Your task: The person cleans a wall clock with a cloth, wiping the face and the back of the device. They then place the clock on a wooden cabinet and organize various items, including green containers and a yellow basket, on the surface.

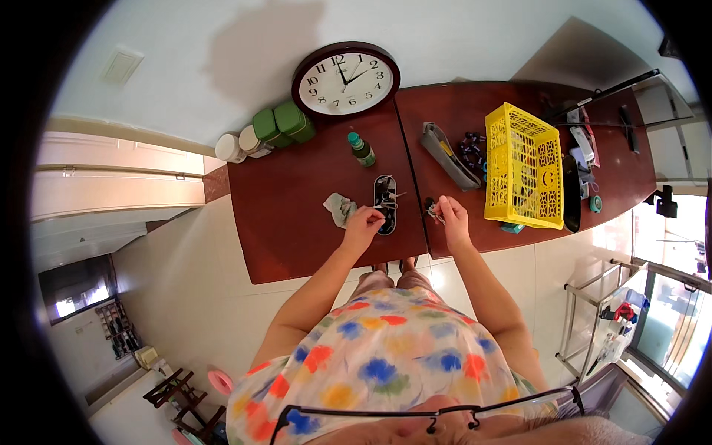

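Note:
My left hand (366, 223) is at the left rim of a small oval tray (385, 229) with a dark inside. Its thumb and fingertips are drawn together; whether they grip something is too small to tell. Several small metal items (389, 196) lie in the tray. Right of the tray, my right hand (453, 219) pinches a small dark and metal object (432, 208), perhaps keys, low over the table. A crumpled pale cloth or tissue (339, 209) lies just left of my left hand. Behind the tray stands a green bottle (363, 151) with a teal cap.
The dark red table (295, 233) has a seam right of the tray. A grey pouch (450, 158), purple-black small items (471, 147) and a yellow plastic basket (498, 167) are on the right. Green canisters (295, 122), white-lidded jars (228, 148) and a round clock (346, 83) line the wall.

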`<state>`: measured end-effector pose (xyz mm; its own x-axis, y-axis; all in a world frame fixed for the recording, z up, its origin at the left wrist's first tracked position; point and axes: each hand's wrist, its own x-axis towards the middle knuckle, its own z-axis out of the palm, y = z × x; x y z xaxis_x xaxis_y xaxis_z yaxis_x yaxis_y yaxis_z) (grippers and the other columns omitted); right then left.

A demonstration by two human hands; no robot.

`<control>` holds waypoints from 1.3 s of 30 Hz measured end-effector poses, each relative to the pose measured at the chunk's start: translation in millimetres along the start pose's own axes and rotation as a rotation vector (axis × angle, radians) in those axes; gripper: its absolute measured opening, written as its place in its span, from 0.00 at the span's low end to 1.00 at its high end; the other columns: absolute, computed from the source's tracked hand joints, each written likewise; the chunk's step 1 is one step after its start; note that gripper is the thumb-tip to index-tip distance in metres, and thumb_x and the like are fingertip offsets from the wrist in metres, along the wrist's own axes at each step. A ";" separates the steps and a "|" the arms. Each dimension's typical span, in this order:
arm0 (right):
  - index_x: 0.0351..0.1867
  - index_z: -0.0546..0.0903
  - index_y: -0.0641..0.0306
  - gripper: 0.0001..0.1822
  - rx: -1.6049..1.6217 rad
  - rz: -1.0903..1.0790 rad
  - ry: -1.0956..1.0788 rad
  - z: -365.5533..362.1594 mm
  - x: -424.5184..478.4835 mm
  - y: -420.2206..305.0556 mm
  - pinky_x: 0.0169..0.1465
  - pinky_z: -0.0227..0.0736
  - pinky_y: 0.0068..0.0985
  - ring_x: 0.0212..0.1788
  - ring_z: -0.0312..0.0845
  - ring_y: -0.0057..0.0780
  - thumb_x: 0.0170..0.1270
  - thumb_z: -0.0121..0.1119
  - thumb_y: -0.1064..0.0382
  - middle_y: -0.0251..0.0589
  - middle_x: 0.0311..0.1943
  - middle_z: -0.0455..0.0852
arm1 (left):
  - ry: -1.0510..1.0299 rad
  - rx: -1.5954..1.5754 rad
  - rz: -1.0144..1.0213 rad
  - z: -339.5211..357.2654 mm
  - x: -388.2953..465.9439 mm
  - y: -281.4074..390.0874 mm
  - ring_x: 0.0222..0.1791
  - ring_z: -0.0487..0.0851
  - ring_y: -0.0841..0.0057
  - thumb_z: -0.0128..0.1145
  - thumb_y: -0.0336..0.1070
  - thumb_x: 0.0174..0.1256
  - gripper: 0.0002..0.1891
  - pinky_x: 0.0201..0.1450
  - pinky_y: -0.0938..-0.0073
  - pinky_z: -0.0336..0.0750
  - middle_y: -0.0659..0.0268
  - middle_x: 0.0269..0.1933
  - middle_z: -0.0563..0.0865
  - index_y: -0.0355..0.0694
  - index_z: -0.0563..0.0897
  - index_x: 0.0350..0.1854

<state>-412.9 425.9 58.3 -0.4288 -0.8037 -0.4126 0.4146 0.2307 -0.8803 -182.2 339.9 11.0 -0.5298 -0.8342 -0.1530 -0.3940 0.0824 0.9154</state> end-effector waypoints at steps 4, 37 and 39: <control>0.24 0.76 0.60 0.17 -0.040 0.007 -0.097 16.1 5.9 -4.0 0.31 0.64 0.17 0.26 0.67 0.16 0.73 0.52 0.56 0.28 0.23 0.75 | -0.035 -0.009 0.016 9.9 0.2 -6.9 0.38 0.85 0.70 0.61 0.25 0.59 0.08 0.42 0.74 0.80 0.60 0.40 0.82 0.34 0.82 0.41; 0.60 0.74 0.56 0.25 -1.271 -0.562 -0.359 42.4 28.7 44.7 0.64 0.64 0.43 0.65 0.65 0.50 0.58 0.60 0.65 0.42 0.65 0.69 | -0.060 0.365 0.125 -5.3 31.0 -2.0 0.66 0.68 0.56 0.58 0.27 0.60 0.23 0.68 0.61 0.64 0.57 0.65 0.72 0.38 0.75 0.61; 0.55 0.77 0.57 0.19 -1.060 -0.584 -0.285 31.7 15.8 24.9 0.59 0.71 0.38 0.59 0.73 0.48 0.60 0.58 0.66 0.43 0.59 0.75 | -0.055 0.313 0.110 -10.0 27.5 6.3 0.65 0.69 0.56 0.58 0.27 0.60 0.23 0.68 0.60 0.64 0.57 0.64 0.73 0.39 0.76 0.60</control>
<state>-383.9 401.5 37.3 -0.0862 -0.9949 0.0528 -0.6887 0.0212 -0.7248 -191.7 312.0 16.2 -0.6187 -0.7808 -0.0871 -0.5390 0.3412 0.7701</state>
